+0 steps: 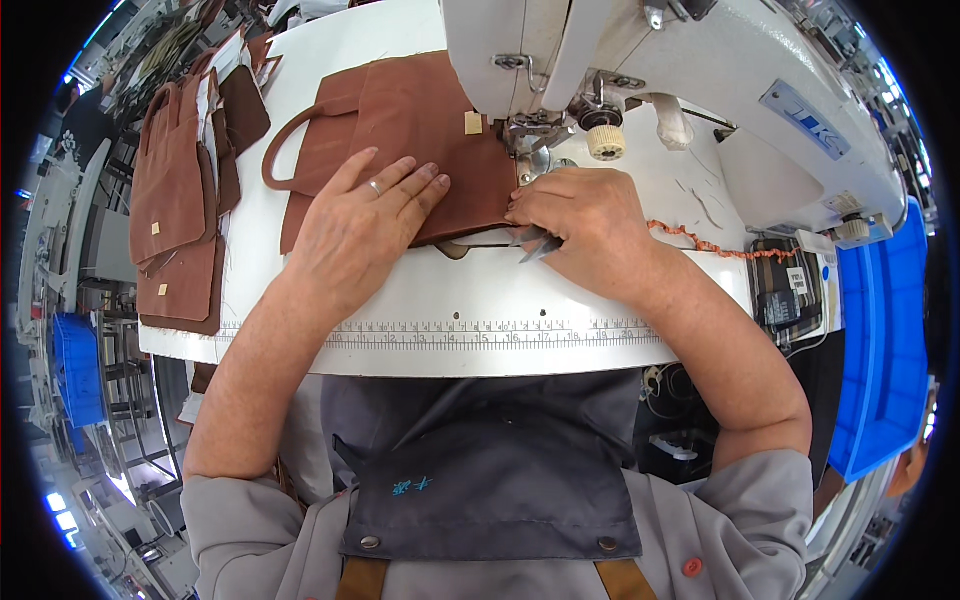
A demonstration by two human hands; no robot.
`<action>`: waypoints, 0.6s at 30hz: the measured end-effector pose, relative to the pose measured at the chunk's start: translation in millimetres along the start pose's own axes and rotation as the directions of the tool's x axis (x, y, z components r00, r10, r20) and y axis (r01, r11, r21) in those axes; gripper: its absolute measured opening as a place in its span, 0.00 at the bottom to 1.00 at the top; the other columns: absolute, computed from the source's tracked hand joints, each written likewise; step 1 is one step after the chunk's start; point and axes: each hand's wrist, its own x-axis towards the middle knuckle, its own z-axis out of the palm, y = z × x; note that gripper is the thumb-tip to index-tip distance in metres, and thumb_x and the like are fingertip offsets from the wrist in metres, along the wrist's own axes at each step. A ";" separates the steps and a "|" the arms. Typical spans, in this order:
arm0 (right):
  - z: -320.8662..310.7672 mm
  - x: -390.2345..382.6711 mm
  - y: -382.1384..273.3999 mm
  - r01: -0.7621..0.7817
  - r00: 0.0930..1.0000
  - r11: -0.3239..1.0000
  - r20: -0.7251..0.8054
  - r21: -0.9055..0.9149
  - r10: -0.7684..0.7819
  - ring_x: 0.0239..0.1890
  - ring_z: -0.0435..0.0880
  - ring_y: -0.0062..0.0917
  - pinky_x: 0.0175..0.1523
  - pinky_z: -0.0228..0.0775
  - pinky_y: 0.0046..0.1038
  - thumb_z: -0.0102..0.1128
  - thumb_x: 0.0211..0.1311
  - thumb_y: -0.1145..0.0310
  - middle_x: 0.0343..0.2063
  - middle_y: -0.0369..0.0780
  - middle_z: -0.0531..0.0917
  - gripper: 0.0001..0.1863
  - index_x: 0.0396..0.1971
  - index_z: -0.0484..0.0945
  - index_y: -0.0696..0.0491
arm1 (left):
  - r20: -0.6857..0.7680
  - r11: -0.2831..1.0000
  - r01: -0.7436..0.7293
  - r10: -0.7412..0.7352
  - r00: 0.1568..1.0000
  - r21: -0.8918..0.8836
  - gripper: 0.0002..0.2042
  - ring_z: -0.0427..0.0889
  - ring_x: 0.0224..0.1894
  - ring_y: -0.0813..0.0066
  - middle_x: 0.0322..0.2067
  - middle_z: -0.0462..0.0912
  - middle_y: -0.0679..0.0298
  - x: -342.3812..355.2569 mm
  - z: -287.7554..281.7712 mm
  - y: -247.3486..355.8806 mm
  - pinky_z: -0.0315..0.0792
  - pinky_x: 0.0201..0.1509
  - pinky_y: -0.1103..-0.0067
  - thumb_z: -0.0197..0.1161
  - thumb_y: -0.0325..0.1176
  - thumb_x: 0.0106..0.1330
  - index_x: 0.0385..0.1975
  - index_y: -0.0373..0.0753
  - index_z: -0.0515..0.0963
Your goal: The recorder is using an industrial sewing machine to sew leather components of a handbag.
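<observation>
A brown leather-like bag piece [400,120] with a looped handle [280,155] lies flat on the white table, its right edge under the sewing machine's presser foot area [535,140]. My left hand [360,230] rests flat on it, fingers spread, a ring on one finger. At the lower right corner of the bag piece, my right hand [590,225] is closed, its fingertips against the edge. Silver pointed blades, which look like thread snips [541,246], stick out from under its palm; their handles are hidden. A small pale tag [473,123] sits on the piece near the machine.
The white sewing machine [800,110] arches over the far right. More brown bag pieces [175,200] are stacked at the left. A ruler strip [480,337] runs along the table's front. An orange twisted cord [710,245], a checked pouch [780,290] and a blue bin [880,350] are at the right.
</observation>
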 end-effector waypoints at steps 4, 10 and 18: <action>1.9 0.2 10.4 -0.073 0.995 0.996 0.059 -0.049 0.076 0.39 0.90 0.30 0.39 0.83 0.31 0.74 0.43 0.74 0.37 0.36 0.90 0.13 0.33 0.87 0.51 | 0.009 0.999 0.037 -0.037 0.999 0.025 0.23 0.77 0.67 0.67 0.61 0.82 0.63 12.4 -0.1 -8.0 0.60 0.77 0.62 0.53 0.26 0.66 0.62 0.41 0.79; 6.7 -2.6 14.6 -0.108 0.994 0.993 0.021 -0.047 0.109 0.37 0.88 0.31 0.39 0.80 0.35 0.71 0.41 0.73 0.34 0.33 0.87 0.14 0.34 0.88 0.50 | -0.256 0.958 -0.254 0.214 0.943 -0.135 0.22 0.79 0.65 0.64 0.57 0.84 0.61 32.4 7.9 0.7 0.66 0.74 0.60 0.58 0.29 0.62 0.59 0.37 0.80; -13.2 -8.9 13.2 -0.083 0.990 0.996 0.110 -0.036 0.087 0.41 0.87 0.31 0.42 0.80 0.34 0.72 0.42 0.72 0.39 0.32 0.88 0.16 0.37 0.89 0.49 | -0.241 0.918 -0.366 0.325 0.915 -0.154 0.23 0.83 0.60 0.64 0.57 0.83 0.59 35.2 23.0 1.9 0.72 0.72 0.60 0.59 0.30 0.61 0.59 0.37 0.79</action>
